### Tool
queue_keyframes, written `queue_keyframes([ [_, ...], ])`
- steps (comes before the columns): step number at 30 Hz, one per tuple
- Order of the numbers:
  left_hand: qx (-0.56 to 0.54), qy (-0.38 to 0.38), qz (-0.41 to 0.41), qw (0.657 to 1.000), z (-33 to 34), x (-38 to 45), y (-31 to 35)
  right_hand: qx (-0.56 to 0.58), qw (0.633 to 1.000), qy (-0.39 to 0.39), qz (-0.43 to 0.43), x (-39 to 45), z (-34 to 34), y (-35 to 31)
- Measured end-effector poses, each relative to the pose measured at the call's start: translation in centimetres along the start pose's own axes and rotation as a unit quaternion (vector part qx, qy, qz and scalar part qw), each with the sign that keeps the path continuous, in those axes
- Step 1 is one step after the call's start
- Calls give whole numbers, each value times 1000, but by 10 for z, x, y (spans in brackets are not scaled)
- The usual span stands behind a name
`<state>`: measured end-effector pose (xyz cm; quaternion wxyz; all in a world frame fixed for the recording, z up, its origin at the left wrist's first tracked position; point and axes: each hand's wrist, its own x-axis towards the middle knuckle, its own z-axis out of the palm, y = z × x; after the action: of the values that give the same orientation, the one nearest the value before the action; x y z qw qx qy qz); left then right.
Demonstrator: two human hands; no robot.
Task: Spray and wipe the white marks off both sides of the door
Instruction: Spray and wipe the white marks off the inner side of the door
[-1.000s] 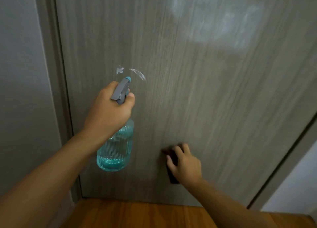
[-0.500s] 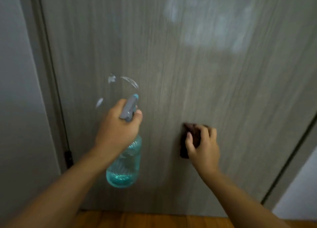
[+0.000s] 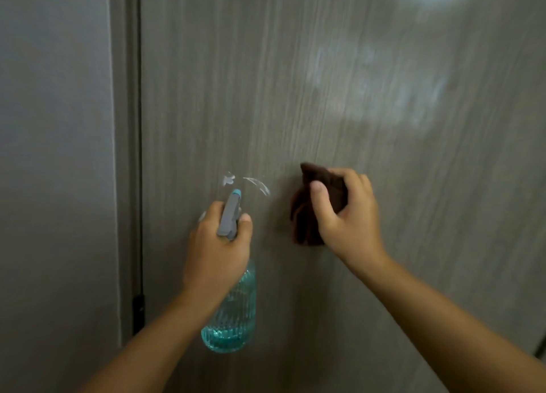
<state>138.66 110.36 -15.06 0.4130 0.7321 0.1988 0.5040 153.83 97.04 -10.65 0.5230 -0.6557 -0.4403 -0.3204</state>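
Left hand (image 3: 217,250) grips spray bottle (image 3: 229,316) below white marks (image 3: 257,185); right hand (image 3: 345,218) clutches brown cloth (image 3: 307,212), seemingly against door (image 3: 354,97).

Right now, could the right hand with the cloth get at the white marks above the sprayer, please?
Probably yes: the right hand grips the brown cloth just right of the white marks, with bare door between them.

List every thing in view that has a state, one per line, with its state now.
door: shut against its frame, white marks not wiped off
white marks: on the door, just above the bottle's nozzle
spray bottle: upright, partly filled with blue liquid, nozzle towards the door
cloth: bunched up, right of the marks
left hand: grips the spray bottle
right hand: grips the cloth
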Motion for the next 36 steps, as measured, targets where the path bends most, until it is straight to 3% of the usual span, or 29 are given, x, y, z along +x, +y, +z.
queue_keyframes([
  [6, 0, 1, 18, 1000, -14, 11, 12, -29, 995, -1, -95, 61, 9, -34],
  [15, -37, 35, 28, 998, -33, 24, 36, -62, 993, 50, -88, 100, 3, -41],
  [25, -62, 65, 13, 996, -57, 30, 22, -145, 956, 69, -246, 167, 70, -75],
  [29, -51, 90, 5, 995, -67, 37, 8, -227, 921, -23, -315, 116, 107, -69],
  [32, -9, 106, 10, 994, -74, 37, 6, -286, 867, -102, -395, 53, 113, -44],
  [36, -7, 98, 13, 995, -77, 33, 12, -326, 837, -137, -418, 37, 96, -27],
])
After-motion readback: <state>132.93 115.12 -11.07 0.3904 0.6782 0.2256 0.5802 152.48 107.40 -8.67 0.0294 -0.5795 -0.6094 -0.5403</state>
